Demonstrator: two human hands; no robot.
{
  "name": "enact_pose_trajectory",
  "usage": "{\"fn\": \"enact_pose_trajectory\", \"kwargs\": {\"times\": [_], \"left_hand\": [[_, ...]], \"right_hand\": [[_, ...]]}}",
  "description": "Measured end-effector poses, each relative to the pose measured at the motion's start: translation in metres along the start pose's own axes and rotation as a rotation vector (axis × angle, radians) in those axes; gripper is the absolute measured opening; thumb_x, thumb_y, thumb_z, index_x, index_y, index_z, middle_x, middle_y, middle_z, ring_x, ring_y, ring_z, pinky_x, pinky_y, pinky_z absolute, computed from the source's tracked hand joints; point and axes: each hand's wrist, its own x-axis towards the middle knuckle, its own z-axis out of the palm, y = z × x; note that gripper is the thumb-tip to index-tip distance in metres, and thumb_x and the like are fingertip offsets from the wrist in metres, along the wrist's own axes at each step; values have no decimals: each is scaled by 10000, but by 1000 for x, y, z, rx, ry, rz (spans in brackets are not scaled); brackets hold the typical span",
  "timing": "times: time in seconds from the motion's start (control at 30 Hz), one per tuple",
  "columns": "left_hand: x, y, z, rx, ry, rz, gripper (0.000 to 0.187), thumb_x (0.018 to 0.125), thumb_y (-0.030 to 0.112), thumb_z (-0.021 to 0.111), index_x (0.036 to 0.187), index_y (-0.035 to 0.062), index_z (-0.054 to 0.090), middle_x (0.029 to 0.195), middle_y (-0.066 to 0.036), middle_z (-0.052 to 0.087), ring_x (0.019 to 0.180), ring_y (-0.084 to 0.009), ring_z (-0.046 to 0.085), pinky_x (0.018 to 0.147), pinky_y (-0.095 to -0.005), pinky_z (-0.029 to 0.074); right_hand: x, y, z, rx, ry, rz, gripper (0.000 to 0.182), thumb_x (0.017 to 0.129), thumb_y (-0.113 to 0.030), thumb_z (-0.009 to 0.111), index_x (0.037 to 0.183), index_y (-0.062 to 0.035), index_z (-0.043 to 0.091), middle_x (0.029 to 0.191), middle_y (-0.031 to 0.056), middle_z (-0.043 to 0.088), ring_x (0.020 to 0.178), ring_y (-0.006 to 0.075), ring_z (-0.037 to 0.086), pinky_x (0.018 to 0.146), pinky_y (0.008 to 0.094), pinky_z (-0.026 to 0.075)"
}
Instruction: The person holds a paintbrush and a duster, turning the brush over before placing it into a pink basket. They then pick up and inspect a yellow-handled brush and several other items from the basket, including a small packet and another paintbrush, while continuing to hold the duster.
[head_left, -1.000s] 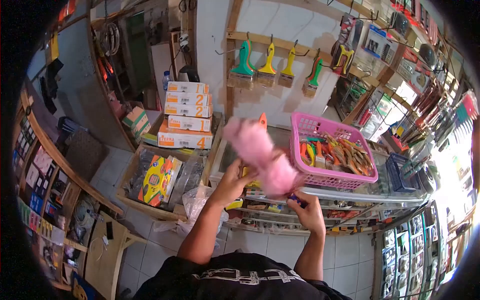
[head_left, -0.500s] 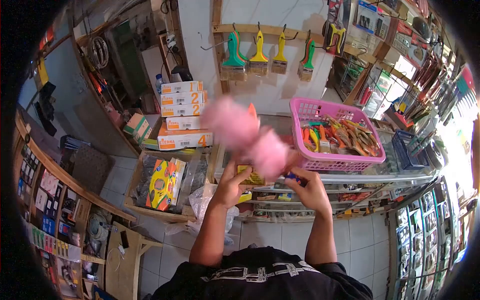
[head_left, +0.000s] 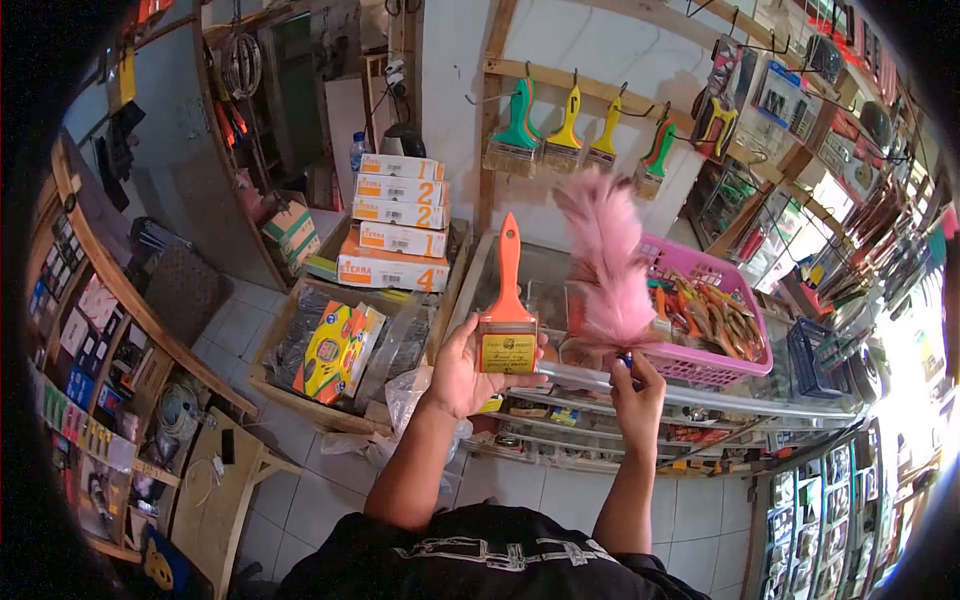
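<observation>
A paintbrush [head_left: 508, 270] with an orange handle stands handle-up in my left hand [head_left: 460, 372], which grips its lower end. The brush has a yellow label facing me, and its bristle end lies low near my fingers. My right hand [head_left: 637, 383] is closed around the dark blue handle of a pink feather duster [head_left: 610, 265]. The duster's feathers point upward, to the right of the paintbrush and apart from it, partly hiding the left end of a pink basket [head_left: 700, 373]. Many paintbrushes [head_left: 715, 320] with mixed-colour handles lie in that basket.
A glass display counter [head_left: 680, 398] runs in front of me under the basket. Stacked white and orange boxes [head_left: 390, 272] and a wooden crate [head_left: 290, 385] stand at left. Several paintbrushes [head_left: 517, 125] hang on the wall. A blue basket [head_left: 818, 360] sits at right.
The duster has moved right and up, away from the paintbrush, which it was covering as a blur. The paintbrush now shows whole, and the view has shifted slightly.
</observation>
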Motion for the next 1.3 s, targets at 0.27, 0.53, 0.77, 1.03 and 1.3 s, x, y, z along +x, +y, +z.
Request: {"fn": "enact_pose_trajectory", "kwargs": {"times": [0.27,0.53,0.77,1.03,1.3], "left_hand": [[8,-14,-5,104,153,-18,639,1076,534,412,1528,84,459,1484,-151,568,1344,-323,574,1079,-587,490],[15,-25,-4,372,234,69,593,1090,501,448,1545,123,428,1416,-100,596,1271,-244,599,1034,-472,523],[18,-26,-1,436,294,113,578,1116,460,426,1578,118,368,1393,-94,598,1172,-201,632,986,-416,569],[16,-21,-28,179,-23,-9,642,1073,611,367,1463,132,541,1326,-120,665,1181,-303,645,876,-499,552],[7,-17,-22,-582,-388,-308,746,1042,650,362,1537,98,449,1285,-282,566,960,-376,584,661,-434,534]], "right_hand": [[-9,-21,0,-282,-223,-124,270,892,-104,767,1115,34,700,742,69,595,714,84,509,662,284,457],[-9,-34,-2,-326,-162,-76,394,874,-133,792,1217,39,706,979,207,751,850,187,693,840,345,548],[-4,-39,1,-335,-113,-109,383,887,-147,784,1203,55,705,955,192,745,832,155,658,823,313,533],[0,-35,18,-240,-97,-158,335,896,-129,773,1164,59,703,881,159,709,766,145,613,757,310,524],[7,-28,10,-172,-193,-283,258,885,-124,783,1041,60,693,797,119,670,724,131,571,698,318,502]]}}
